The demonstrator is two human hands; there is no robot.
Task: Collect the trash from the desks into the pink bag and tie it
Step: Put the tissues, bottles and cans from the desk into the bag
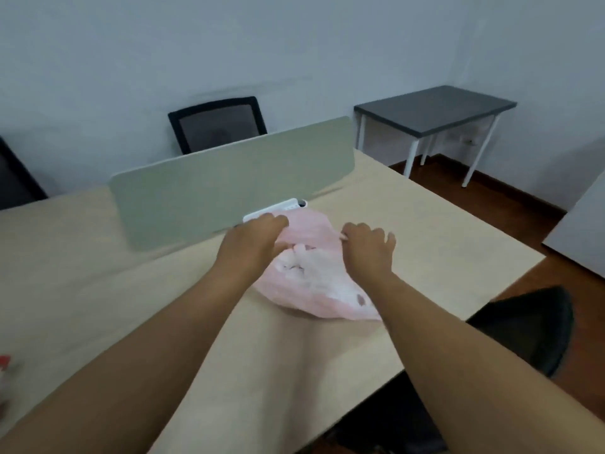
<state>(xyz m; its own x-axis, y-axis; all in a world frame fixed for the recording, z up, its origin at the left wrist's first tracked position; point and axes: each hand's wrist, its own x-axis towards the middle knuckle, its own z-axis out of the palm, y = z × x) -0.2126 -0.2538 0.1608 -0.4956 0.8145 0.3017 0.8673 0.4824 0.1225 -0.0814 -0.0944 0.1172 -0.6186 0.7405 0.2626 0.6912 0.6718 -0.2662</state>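
One pink bag (327, 299), open end away.

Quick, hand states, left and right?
Left hand: grips the thin pink plastic bag at its top.
Right hand: grips the same bag's top.

I see a pale blue-grey wall (294, 44) across the top of the frame. At upper right, a dark-topped table (435, 108) on white legs stands on a brown wood floor (491, 198). At centre, a grey-green divider (229, 181) rises from the beige desk (98, 273), with a black mesh chair (217, 124) behind it.
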